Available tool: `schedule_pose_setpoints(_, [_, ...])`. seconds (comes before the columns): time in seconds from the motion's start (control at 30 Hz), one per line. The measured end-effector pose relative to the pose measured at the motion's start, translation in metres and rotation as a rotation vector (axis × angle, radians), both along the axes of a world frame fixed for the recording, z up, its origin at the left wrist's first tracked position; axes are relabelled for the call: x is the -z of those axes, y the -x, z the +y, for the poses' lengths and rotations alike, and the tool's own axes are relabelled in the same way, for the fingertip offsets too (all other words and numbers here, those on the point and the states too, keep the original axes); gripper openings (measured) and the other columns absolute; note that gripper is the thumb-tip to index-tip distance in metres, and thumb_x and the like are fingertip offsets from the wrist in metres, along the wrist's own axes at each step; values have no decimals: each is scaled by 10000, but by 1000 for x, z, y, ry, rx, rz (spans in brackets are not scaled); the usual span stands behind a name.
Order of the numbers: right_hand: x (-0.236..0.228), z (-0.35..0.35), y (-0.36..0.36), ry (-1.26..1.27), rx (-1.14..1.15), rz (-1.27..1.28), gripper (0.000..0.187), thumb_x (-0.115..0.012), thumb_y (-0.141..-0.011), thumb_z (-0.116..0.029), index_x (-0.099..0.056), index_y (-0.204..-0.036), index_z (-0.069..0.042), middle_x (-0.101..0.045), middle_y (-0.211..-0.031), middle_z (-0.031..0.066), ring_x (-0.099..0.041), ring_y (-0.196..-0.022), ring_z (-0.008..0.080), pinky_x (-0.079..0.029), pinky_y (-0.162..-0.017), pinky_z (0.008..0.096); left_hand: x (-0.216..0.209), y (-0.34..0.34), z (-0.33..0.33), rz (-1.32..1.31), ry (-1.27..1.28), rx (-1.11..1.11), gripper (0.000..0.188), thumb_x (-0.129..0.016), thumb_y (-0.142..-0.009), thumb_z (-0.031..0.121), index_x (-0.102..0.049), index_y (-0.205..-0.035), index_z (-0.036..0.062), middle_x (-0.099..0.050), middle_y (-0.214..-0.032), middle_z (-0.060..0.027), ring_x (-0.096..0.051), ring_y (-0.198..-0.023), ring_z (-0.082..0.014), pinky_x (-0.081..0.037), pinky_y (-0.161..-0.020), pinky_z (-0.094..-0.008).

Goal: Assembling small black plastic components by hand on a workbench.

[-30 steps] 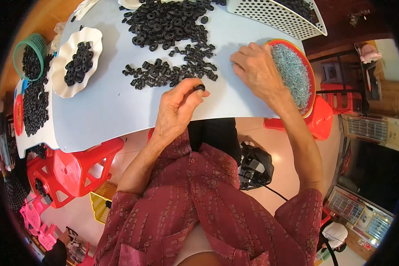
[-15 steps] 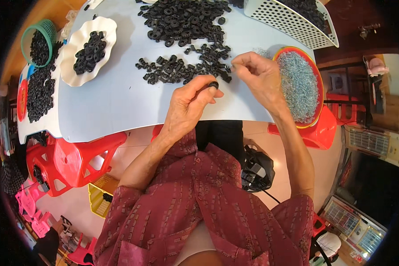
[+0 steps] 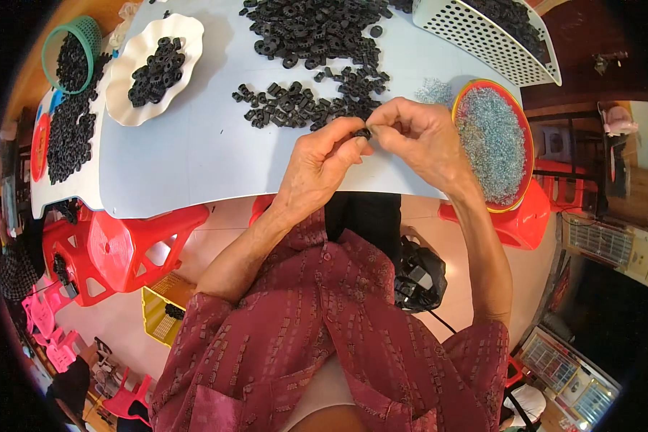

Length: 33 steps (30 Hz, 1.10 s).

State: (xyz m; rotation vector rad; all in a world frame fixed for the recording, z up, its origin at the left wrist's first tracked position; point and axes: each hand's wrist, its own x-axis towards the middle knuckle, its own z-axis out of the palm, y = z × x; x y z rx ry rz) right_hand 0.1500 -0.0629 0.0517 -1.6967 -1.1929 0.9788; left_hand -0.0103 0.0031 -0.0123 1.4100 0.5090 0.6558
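Note:
My left hand [image 3: 322, 160] pinches a small round black part [image 3: 362, 133] between thumb and fingertips, just over the near side of the table. Close against that part, the thumb and fingertips of my right hand [image 3: 426, 144] are pressed together; whatever they hold is too small or hidden to make out. Just beyond my hands lie loose small black pieces [image 3: 288, 106], with a bigger heap of black ring-like parts [image 3: 317, 32] farther off. To the right of my right hand is a red-and-yellow-rimmed bowl [image 3: 527, 155] full of tiny clear bluish pieces [image 3: 491, 137].
At the far left of the pale table [image 3: 173, 165] is a cream wavy-edged dish [image 3: 122, 93] of black rings. A green basket [image 3: 93, 39] lies beyond it, spilling black parts. A white perforated basket [image 3: 482, 43] stands far right. Red stools [image 3: 122, 252] stand below the table edge.
My right hand has come in to the black part in my left hand, so the fingertips now nearly meet. The view has shifted slightly, and the table things sit a little higher and farther right.

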Motion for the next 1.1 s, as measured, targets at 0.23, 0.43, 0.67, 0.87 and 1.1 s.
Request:
schedule_pose_setpoints(0.23, [21, -4, 1, -107, 146, 59, 130, -655, -884, -132, -657, -843, -8, -592, -699, -51, -446, -610, 27, -372, -529, 209, 1, 1, 0, -24, 16, 9, 222, -547, -937, 111, -582, -1099, -37, -663, -856, -78, -595, -768, -109, -501, -699, -261])
schedule_pose_setpoints(0.43, [17, -6, -16, -90, 117, -384, 113, -653, -849, -103, -648, -898, -1, -639, -726, 82, -591, -656, 112, -470, -590, 284, 1, 3, 2, -39, 40, -9, 227, -549, -946, 121, -585, -1107, -35, -674, -868, -85, -600, -768, -115, -508, -703, -263])
schedule_pose_setpoints(0.67, [26, 2, -9, -160, -47, -677, 140, -603, -805, -17, -623, -943, -11, -653, -853, 168, -647, -705, 300, -510, -629, 355, 1, 2, 2, 5, 10, -9, 219, -555, -940, 117, -588, -1102, -27, -674, -855, -85, -603, -759, -116, -512, -697, -266])
schedule_pose_setpoints(0.87, [20, -6, -8, -140, 31, -508, 155, -596, -791, 0, -630, -943, -11, -646, -856, 166, -648, -732, 312, -511, -646, 368, 0, 2, 1, -7, 24, -13, 216, -549, -939, 109, -587, -1105, -25, -678, -859, -83, -599, -754, -114, -501, -704, -260])
schedule_pose_setpoints(1.1, [20, -12, 3, -200, -81, -582, 177, -601, -773, -11, -609, -949, -22, -609, -830, 157, -616, -728, 360, -500, -657, 414, -1, 3, 2, -12, 61, -16, 241, -553, -933, 113, -577, -1119, -39, -680, -863, -87, -595, -756, -116, -495, -712, -260])
